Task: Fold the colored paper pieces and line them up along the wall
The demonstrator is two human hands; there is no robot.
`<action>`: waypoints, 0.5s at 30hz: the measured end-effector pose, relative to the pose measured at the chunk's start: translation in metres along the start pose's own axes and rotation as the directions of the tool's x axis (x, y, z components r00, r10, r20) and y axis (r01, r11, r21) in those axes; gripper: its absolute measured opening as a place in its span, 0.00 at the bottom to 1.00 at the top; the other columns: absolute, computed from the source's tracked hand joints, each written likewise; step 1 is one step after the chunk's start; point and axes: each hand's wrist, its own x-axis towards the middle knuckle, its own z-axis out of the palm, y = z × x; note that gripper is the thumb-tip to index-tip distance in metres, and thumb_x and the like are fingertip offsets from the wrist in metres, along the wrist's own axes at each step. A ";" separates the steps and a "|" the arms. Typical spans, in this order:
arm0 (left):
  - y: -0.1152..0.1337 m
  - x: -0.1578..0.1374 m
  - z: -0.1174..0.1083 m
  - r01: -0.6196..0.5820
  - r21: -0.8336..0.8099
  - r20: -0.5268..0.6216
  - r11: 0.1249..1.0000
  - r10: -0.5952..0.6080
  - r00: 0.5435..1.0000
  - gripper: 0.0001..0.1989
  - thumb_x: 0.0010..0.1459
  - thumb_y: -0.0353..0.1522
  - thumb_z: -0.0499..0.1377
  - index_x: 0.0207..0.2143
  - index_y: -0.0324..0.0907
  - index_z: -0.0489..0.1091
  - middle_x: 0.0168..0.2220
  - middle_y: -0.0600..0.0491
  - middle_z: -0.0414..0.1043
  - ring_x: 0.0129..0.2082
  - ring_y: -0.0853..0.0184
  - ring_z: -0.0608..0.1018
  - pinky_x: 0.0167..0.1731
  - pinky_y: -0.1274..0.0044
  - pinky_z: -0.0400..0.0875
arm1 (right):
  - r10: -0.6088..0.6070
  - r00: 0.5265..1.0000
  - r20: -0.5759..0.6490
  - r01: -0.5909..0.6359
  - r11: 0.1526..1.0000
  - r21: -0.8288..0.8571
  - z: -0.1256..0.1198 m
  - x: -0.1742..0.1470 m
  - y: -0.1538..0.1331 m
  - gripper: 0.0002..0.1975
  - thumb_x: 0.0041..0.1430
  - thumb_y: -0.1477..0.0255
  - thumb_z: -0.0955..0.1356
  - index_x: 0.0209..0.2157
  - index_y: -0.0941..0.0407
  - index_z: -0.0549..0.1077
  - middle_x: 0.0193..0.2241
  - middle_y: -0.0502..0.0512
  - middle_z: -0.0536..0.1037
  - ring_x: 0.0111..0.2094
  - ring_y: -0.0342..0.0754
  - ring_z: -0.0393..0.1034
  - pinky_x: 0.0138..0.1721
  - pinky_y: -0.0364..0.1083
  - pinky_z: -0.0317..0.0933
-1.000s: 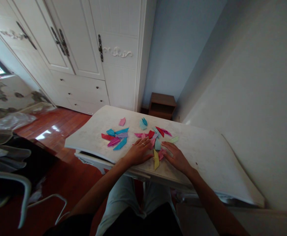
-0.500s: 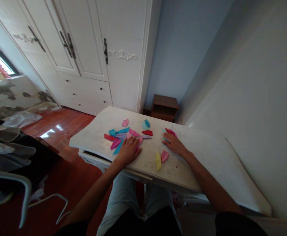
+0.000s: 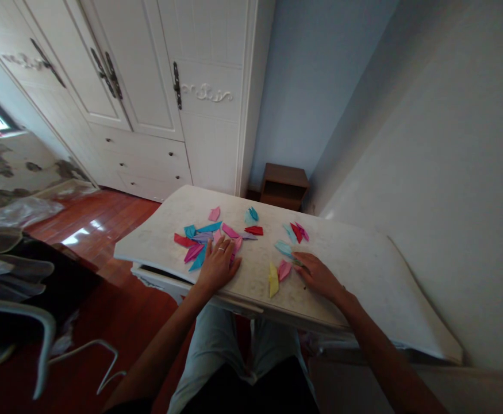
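Spread over a pile of coloured folded paper pieces, my left hand (image 3: 218, 264) lies flat with its fingers apart and a ring on one finger. Around its fingertips are a purple folded paper (image 3: 203, 237), a magenta one (image 3: 194, 253) and a blue one (image 3: 198, 260); the palm hides part of the pile. My right hand (image 3: 318, 276) has its fingers drawn together at the near end of a light blue folded paper (image 3: 283, 248). Just left of that hand lie a pink folded paper (image 3: 284, 269) and a yellow one (image 3: 273, 280).
On the white table (image 3: 354, 270), a red folded paper (image 3: 296, 232) sits with magenta and pale blue pieces. Farther back are a blue paper (image 3: 253, 214) and a pink one (image 3: 214, 214). A white wardrobe (image 3: 212, 132) and a brown nightstand (image 3: 284, 172) stand beyond.
My right hand has drawn back toward me from the red and magenta papers, uncovering them. The light blue paper now shows at its fingers. My left hand stays on the pile.
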 end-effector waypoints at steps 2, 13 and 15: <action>-0.001 -0.001 -0.001 -0.018 -0.017 0.002 1.000 0.018 1.000 0.25 0.62 0.40 0.53 0.59 0.37 0.62 0.59 0.39 0.66 0.64 0.51 0.62 0.63 0.53 0.49 | -0.050 0.999 0.021 0.049 0.998 0.037 0.009 0.006 -0.016 0.21 0.66 0.65 0.61 0.57 0.56 0.70 0.55 0.63 0.73 0.57 0.55 0.67 0.58 0.60 0.61; -0.006 -0.004 -0.014 -0.221 -0.252 0.019 0.942 0.233 0.972 0.32 0.62 0.37 0.52 0.66 0.37 0.49 0.65 0.39 0.54 0.66 0.55 0.56 0.64 0.58 0.54 | 0.001 0.990 -0.141 0.016 0.993 0.118 0.008 0.050 -0.014 0.24 0.63 0.73 0.58 0.60 0.53 0.65 0.58 0.57 0.70 0.60 0.53 0.62 0.61 0.60 0.56; -0.005 -0.005 -0.017 -0.263 -0.240 0.024 0.934 0.277 0.961 0.31 0.62 0.40 0.53 0.65 0.38 0.52 0.66 0.39 0.54 0.67 0.54 0.54 0.65 0.56 0.50 | 0.033 0.978 -0.206 -0.020 0.998 0.063 0.001 0.050 0.006 0.25 0.62 0.75 0.58 0.60 0.53 0.66 0.58 0.57 0.70 0.60 0.53 0.62 0.62 0.60 0.55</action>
